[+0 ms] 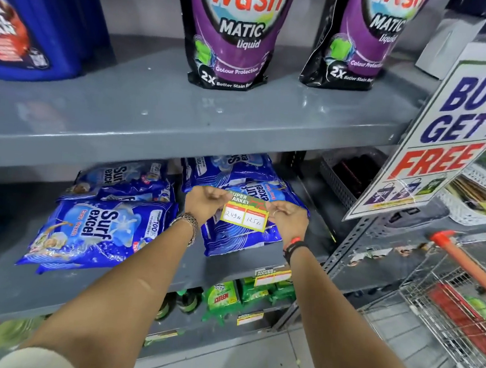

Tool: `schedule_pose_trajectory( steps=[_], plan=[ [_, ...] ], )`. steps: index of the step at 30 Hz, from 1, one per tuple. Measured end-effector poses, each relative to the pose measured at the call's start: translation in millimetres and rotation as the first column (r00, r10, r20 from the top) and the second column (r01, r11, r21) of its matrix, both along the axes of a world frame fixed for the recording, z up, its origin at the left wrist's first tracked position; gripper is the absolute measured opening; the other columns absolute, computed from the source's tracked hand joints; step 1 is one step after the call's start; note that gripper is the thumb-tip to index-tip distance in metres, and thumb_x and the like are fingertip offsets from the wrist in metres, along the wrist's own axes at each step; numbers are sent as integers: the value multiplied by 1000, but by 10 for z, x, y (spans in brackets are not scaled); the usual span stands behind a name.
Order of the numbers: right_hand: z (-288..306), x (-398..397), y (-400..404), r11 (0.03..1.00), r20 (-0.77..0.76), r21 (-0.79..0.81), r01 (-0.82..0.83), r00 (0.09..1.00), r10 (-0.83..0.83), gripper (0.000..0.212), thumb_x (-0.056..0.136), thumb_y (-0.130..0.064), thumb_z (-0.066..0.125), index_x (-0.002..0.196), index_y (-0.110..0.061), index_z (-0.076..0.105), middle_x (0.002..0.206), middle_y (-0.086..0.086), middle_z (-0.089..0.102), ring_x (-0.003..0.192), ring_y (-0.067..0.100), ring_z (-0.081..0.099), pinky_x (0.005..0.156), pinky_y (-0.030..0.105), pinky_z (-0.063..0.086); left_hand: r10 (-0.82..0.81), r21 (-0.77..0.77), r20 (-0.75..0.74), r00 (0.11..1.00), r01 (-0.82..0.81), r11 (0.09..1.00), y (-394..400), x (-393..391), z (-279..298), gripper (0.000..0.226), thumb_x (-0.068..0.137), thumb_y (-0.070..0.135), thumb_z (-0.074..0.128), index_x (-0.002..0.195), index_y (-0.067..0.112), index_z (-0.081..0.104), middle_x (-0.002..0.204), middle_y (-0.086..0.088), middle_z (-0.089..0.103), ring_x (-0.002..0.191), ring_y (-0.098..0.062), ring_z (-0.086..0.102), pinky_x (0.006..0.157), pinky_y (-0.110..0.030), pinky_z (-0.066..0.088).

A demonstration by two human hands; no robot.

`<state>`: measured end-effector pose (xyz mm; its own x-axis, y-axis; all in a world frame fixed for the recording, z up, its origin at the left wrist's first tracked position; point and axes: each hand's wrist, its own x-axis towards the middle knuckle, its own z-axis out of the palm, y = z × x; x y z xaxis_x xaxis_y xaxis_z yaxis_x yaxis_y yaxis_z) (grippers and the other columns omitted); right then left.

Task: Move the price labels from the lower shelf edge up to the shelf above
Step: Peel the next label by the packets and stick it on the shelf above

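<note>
A yellow and green price label point(244, 214) with two white handwritten price boxes hangs in the air in front of the blue detergent bags. My left hand point(203, 204) pinches its upper left corner. My right hand point(288, 217) pinches its right edge. Both hands are below the front edge of the upper grey shelf point(152, 148). A second price label point(272, 276) sticks to the front edge of the lower grey shelf point(215, 274), under my right forearm.
Blue Surf Excel bags point(97, 231) lie on the lower shelf. Purple Wash Matic pouches point(235, 36) and a blue jug point(37, 23) stand on the upper shelf. A BUY 2 GET 1 FREE sign point(446, 132) hangs at right, above a shopping trolley point(458, 299). More labels mark lower shelves.
</note>
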<state>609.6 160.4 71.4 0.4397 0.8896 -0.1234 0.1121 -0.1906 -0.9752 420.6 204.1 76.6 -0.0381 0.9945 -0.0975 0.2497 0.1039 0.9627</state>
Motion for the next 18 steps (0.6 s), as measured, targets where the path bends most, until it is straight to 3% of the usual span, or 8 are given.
schedule_pose_trajectory(
  steps=[4, 6, 9, 13, 18],
  plan=[
    [332, -11, -161, 992, -9, 126, -20, 1000, 21, 17, 77, -7, 71, 71, -22, 70, 82, 10, 75, 81, 23, 71, 80, 44, 59, 53, 102, 191, 980, -74, 992, -296, 37, 257, 4, 74, 26, 76, 75, 26, 72, 64, 11, 73, 76, -25, 69, 66, -23, 56],
    [573, 29, -284, 971, 0, 234, -55, 998, 56, 17, 76, -7, 73, 70, -23, 70, 69, -3, 74, 70, 14, 69, 70, 33, 59, 83, 156, 280, 956, -131, 979, -523, 91, 387, 3, 76, 27, 73, 80, 27, 72, 66, 11, 74, 72, -20, 67, 58, -18, 54],
    [885, 113, -499, 929, 39, 356, -103, 995, 96, 24, 77, -3, 71, 68, -25, 70, 59, -15, 72, 59, 2, 64, 58, 16, 53, 101, 235, 382, 919, -203, 951, -875, 198, 613, 7, 77, 22, 73, 83, 24, 72, 68, 12, 74, 71, -6, 68, 63, -17, 55],
    [1254, 186, -797, 870, 70, 475, -135, 991, 115, 18, 77, -8, 72, 70, -25, 71, 62, -15, 73, 61, 3, 65, 60, 14, 52, 74, 351, 402, 913, -229, 908, -1211, 266, 972, 7, 75, 21, 73, 80, 25, 73, 68, 8, 73, 70, -11, 66, 67, -27, 56],
    [1690, 248, -956, 789, 67, 602, -124, 992, 105, 11, 78, -6, 71, 75, -17, 70, 63, -13, 73, 63, 4, 66, 62, 14, 53, 54, 492, 345, 937, -229, 840, -1373, 300, 1480, 7, 73, 24, 75, 78, 28, 73, 66, 10, 73, 65, -9, 64, 62, -25, 54]
  ],
)
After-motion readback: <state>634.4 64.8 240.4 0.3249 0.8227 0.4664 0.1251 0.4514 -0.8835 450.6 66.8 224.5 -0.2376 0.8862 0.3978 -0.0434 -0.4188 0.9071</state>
